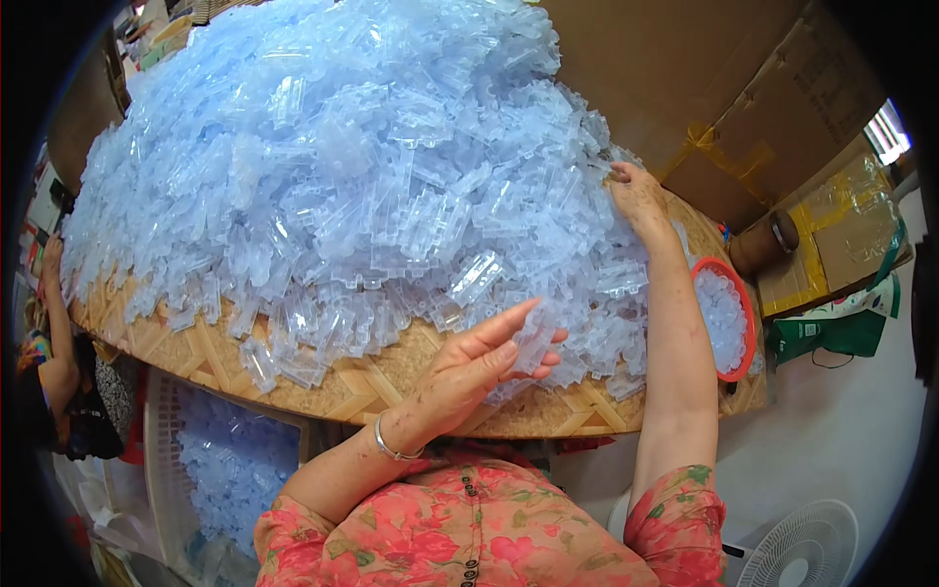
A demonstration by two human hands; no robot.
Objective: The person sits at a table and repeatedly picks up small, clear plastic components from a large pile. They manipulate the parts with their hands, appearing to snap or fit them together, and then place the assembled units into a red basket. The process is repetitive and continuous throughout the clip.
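A great heap of clear, bluish plastic pieces [381,166] covers most of the round patterned table [577,416]. In front of the heap, my left hand [474,367] holds a clear plastic piece [535,338] between its thumb and fingers, with the forefinger stretched out. My right hand [641,201] is at the heap's right side, far from my body. Its fingers are bent in against the edge of the pieces, and whatever they pinch is too small to make out.
A red-rimmed basin [749,323] of small plastic pieces sits at the table's right edge. Below on the left stands a crate [161,460] of similar pieces. Cardboard boxes [714,88] rise behind, a fan [797,558] is low right, and another person's arm [59,313] shows far left.
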